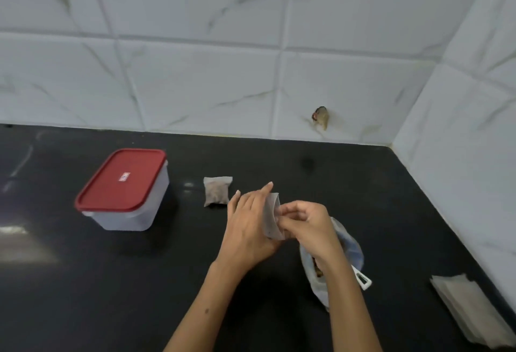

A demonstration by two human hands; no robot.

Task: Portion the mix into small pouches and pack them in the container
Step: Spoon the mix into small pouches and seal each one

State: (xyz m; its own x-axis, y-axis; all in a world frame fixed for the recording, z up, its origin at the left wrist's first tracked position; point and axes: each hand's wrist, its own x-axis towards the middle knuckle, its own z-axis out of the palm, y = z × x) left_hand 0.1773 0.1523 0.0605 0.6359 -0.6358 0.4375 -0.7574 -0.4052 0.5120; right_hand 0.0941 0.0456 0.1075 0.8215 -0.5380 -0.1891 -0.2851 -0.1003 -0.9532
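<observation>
Here we read the countertop (117,282) from its near edge toward the wall. Nearest, by the right edge, lies a stack of empty pouches (469,310). Left of it the open bag of mix (332,262) sits directly beneath the right hand (305,226), whose curled fingers pinch the mouth of 1 pouch (271,216). The left hand (248,226) supports that pouch from its left, fingers fairly straight. The pouch stands upright, long axis vertical, between both hands. Farther back, 1 filled pouch (217,191) lies just beyond the left hand. The container (124,188), lid on, stands well apart leftward, so we judge the left hand nearer it.
</observation>
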